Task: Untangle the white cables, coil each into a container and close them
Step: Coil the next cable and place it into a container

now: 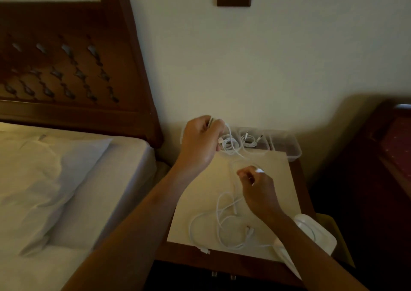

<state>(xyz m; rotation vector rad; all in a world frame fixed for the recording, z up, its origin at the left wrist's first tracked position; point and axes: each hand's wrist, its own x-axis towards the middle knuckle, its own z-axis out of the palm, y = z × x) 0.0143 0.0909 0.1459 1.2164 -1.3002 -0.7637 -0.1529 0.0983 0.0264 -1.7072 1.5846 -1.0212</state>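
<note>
**Q:** What does the figure show?

**A:** A nightstand (222, 261) covered by a beige mat (200, 201). Above its far-left corner, the left hand (201, 139) has its fingers curled round loops of a white cable (233, 148). Near the mat's centre, the right hand (259, 189) pinches the same cable just behind its plug (260, 170).

**Q:** Where does the coil go?

**A:** Into the row of clear containers (289, 148) along the far edge. At least 2 appear to hold coils already, and the rightmost looks free. More loose cables (222, 224) lie tangled toward the near edge. A pale lid (320, 235) rests at the near-right corner.

**Q:** How is this step done well?

**A:** Probably by winding even loops, all of 1 size and small enough for the container. The right hand should feed the strand lightly taut so that no twist builds. The plug goes in last, tucked against the coil. The free length should be lifted clear of the loose cables, or it may snag them.
</note>
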